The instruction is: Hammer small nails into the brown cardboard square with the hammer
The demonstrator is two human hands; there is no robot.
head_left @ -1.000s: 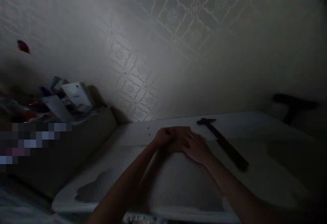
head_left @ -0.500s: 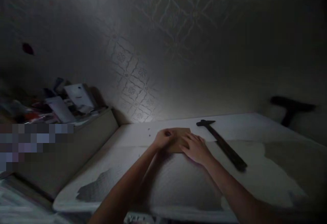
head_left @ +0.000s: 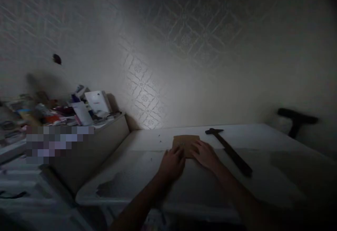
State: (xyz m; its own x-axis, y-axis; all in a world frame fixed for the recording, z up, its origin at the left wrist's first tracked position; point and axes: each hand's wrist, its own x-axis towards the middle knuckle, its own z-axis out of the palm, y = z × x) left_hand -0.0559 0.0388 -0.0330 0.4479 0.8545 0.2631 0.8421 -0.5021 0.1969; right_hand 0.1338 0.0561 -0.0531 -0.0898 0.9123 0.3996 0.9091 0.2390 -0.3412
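A small flat brown board (head_left: 186, 139) lies on the white table in front of me; whether it is wood or cardboard I cannot tell. My left hand (head_left: 172, 163) is at its near left corner, fingers bent in over the edge. Small specks (head_left: 181, 143) show on the board just beyond those fingertips, too tiny to name. What the left fingers hold, if anything, is hidden. My right hand (head_left: 205, 155) rests on the board's right side with its fingers apart. To the right of that hand lies a hammer (head_left: 231, 152), its head toward the wall.
Several tiny dark bits (head_left: 160, 141) lie on the table (head_left: 142, 139) left of the board. A cabinet (head_left: 105, 145) piled with clutter and a white box (head_left: 98, 101) borders the left side. A dark T-shaped object (head_left: 297, 118) stands at the right, beside the patterned wall (head_left: 200, 94).
My left hand has drawn back toward me from the board's left edge to its near left corner, uncovering more of the board. The right hand stays on the right side. The camera view has shifted.
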